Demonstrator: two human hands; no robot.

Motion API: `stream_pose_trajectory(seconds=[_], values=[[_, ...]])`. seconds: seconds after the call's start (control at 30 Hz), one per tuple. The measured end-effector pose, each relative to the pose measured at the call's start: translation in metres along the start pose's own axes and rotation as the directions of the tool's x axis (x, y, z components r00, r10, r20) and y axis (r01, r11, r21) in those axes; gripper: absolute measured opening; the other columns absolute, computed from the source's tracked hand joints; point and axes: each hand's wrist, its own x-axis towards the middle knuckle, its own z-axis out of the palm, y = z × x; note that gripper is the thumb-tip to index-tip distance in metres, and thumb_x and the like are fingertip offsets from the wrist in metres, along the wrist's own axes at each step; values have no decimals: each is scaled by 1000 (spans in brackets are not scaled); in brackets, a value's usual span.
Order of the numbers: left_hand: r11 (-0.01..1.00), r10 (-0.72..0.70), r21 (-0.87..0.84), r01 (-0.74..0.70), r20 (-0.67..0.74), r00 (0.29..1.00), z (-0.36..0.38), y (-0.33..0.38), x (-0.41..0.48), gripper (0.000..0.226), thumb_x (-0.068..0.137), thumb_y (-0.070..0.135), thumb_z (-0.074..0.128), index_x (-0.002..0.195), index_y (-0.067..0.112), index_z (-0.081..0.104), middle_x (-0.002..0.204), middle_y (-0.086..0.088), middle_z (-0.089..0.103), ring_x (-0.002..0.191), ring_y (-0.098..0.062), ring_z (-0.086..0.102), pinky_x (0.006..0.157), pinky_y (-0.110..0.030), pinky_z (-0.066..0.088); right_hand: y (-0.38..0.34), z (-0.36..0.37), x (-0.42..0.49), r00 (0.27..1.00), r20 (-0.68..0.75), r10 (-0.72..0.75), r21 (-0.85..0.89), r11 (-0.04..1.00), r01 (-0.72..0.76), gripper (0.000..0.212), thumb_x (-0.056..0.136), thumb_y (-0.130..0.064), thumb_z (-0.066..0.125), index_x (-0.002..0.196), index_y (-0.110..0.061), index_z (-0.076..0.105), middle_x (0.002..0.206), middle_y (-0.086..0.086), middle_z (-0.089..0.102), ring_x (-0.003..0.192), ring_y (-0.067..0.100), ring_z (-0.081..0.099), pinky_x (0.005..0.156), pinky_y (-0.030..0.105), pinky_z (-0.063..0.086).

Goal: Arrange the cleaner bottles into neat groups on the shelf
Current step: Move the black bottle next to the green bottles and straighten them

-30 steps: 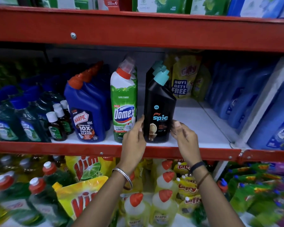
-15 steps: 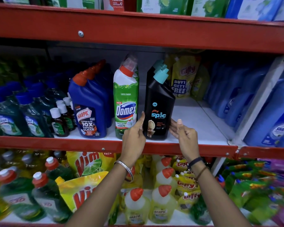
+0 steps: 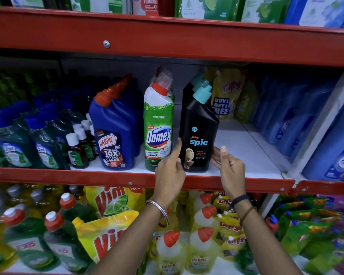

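A black Spic bottle (image 3: 197, 135) with a teal cap stands upright at the front of the white middle shelf (image 3: 246, 153), heading a short row of like bottles. My left hand (image 3: 170, 167) is just left of its base, fingers apart, index finger close to the bottle's side. My right hand (image 3: 229, 167) hovers open just right of the base, slightly apart from it. To the left stands a green and white Domex bottle (image 3: 158, 126), then a row of blue Harpic bottles (image 3: 113, 135).
Small brown bottles (image 3: 77, 149) and dark green bottles (image 3: 14, 147) fill the shelf's left. Yellow Giffy pouches (image 3: 225, 98) stand at the back, blue bottles (image 3: 282, 116) on the right. A red shelf rail (image 3: 107, 177) runs along the front. Bare white shelf lies right of the Spic bottle.
Both hands have loosened from the black Spic bottle's base and drawn slightly away from it. The view has shifted a little; the bottle stands where it was.
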Motion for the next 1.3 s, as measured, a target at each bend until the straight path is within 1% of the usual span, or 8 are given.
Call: stream_pose_trajectory(seconds=[0.1,0.27,0.43,0.6,0.77,0.87,1.13,1.3], values=[[989,-27,-145,22,-30,999,-1,4,-7,50,93,9,47,140,24,41,126,-7,63,115,-17,58,96,-34,51,-3,3,-6,985,-135,-110,-163,983,87,36,94,-45,40,108,-24,65,108,3,69,104,13,65,96,44,52],[851,-189,-525,-7,-319,929,-24,-1,-27,34,94,20,50,127,26,48,131,5,53,120,0,50,86,-2,42,-31,27,-50,943,-139,-303,-108,951,290,38,93,-40,36,108,-18,64,110,1,65,107,12,60,91,29,51],[867,-140,-495,61,-124,982,-47,-22,-6,67,85,68,30,144,40,19,152,10,29,139,-3,31,116,-37,31,-44,79,-60,958,272,-91,65,995,76,69,77,-77,31,135,-40,34,142,-17,43,128,-11,39,99,3,32],[912,-113,-397,104,-1,994,-61,-29,-4,76,76,81,14,144,48,12,152,19,23,144,-3,21,120,-42,23,-40,111,-53,958,288,10,-55,998,6,98,64,-89,21,145,-33,13,154,-10,23,131,-11,28,89,-9,22],[935,-101,-335,113,53,993,-66,-22,-4,72,81,66,10,148,39,13,154,8,28,130,4,26,108,-23,24,-36,113,-42,961,275,37,-32,999,-29,94,63,-91,15,139,-37,33,144,-10,46,127,-6,40,106,19,30],[927,-83,-361,100,64,995,-66,-29,-1,75,76,79,10,144,48,14,153,12,29,138,-2,28,117,-37,27,-32,114,-41,974,227,18,55,998,-32,55,70,-86,23,112,-59,45,116,-32,57,116,-9,51,102,22,39],[876,-94,-455,160,165,982,-74,-38,6,58,60,94,12,115,79,21,155,-5,35,141,-13,34,118,-47,27,-28,112,-41,984,168,53,91,993,-69,58,64,-89,27,107,-57,49,107,-39,56,112,-12,53,97,19,40],[822,-76,-568,34,-51,996,-80,-31,-15,60,72,83,32,126,57,38,144,20,41,134,-1,41,112,-35,38,-31,114,-55,1000,-4,23,272,962,-21,93,66,-86,35,132,-22,47,136,-2,55,125,5,51,105,20,41]])
